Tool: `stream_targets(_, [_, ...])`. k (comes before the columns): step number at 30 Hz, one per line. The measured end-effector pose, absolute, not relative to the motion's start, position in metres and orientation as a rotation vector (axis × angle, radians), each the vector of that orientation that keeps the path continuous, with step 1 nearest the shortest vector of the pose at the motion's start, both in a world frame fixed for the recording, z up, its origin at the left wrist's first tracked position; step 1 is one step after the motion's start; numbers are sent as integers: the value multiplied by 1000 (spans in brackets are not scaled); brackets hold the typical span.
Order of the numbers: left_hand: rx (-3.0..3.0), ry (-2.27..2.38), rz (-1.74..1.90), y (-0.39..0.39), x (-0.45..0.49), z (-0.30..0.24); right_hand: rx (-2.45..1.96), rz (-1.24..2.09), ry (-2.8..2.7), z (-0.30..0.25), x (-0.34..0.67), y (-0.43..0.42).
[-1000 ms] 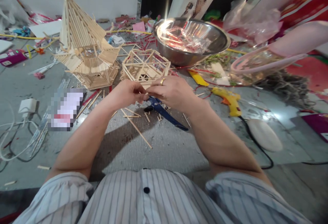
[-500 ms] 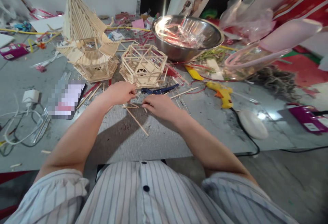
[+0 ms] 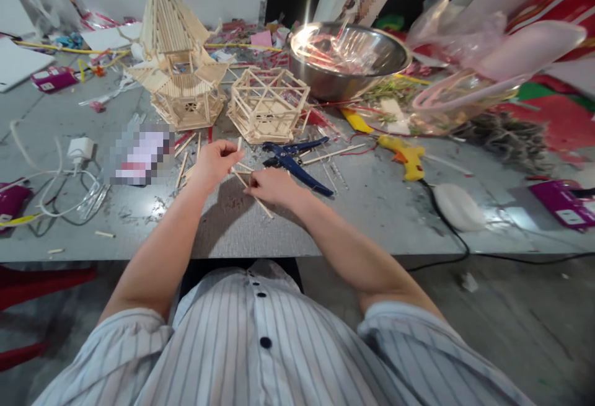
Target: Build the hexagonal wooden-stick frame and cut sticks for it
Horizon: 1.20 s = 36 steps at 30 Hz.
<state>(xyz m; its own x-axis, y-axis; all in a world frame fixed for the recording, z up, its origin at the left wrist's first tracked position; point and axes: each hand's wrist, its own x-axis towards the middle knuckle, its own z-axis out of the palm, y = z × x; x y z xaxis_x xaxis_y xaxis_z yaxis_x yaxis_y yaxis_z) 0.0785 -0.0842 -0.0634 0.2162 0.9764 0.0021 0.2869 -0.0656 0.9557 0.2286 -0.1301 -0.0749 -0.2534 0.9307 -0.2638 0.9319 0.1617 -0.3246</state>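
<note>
My left hand [image 3: 217, 161] is closed in a pinch, a short wooden stick [image 3: 240, 144] standing up between thumb and fingers. Close beside it, my right hand [image 3: 273, 184] has its fingers curled together at a longer thin wooden stick [image 3: 264, 207], which slants toward the table's front. Just behind the right hand lie blue-handled cutters [image 3: 297, 167] with their handles apart. A hexagonal stick frame [image 3: 269, 105] stands beyond the hands. To its left is a stick pavilion model [image 3: 186, 99] with a pointed roof.
A steel bowl [image 3: 348, 62] holding clear and red wrappers stands behind. On the right are a yellow glue gun [image 3: 404, 157], a white oval object [image 3: 459, 206] and a purple box [image 3: 564, 203]. A phone [image 3: 142, 155] and a white charger [image 3: 80, 150] with cables lie left.
The view has shifted, so the table sits higher. My right hand has moved closer to the left and nearer me, uncovering the cutters. A short stick now shows upright in my left fingers.
</note>
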Motion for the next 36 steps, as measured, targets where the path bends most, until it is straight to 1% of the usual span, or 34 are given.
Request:
stream_targets(7, [1530, 1242, 1084, -70, 70, -83, 1955, -642, 2499, -89, 240, -129])
stream_targets(11, [1609, 1205, 1120, -73, 74, -85, 1993, -771, 2555, -88, 247, -128])
stream_targets(13, [1659, 1197, 1115, -77, 76, -84, 2049, -1075, 2530, -85, 252, -127])
stream_targets(16, [1701, 1235, 1120, -83, 79, -81, 2081, -1826, 2283, -82, 260, -125])
stream_targets(18, [1683, 1233, 1098, -86, 83, -81, 2086, -2222, 2107, -81, 265, -124])
stream_targets(20, [1635, 1202, 1051, -90, 88, -82, 2095, -2444, 2053, -81, 269, -123])
stream_targets(22, [1577, 1170, 1005, -93, 93, -83, 2065, -2580, 2093, -81, 269, -122])
stream_targets(26, [1493, 1095, 929, -97, 98, -84, 2051, -2742, 2252, -83, 267, -119])
stream_targets(29, [1492, 1022, 847, -98, 98, -85, 2161, -2769, 2360, -87, 266, -116])
stream_targets(33, [1492, 964, 760, -99, 99, -87, 2442, -2684, 2462, -93, 267, -111])
stream_targets(36, [1513, 950, 724, -101, 100, -87, 2549, -2570, 2536, -96, 267, -110])
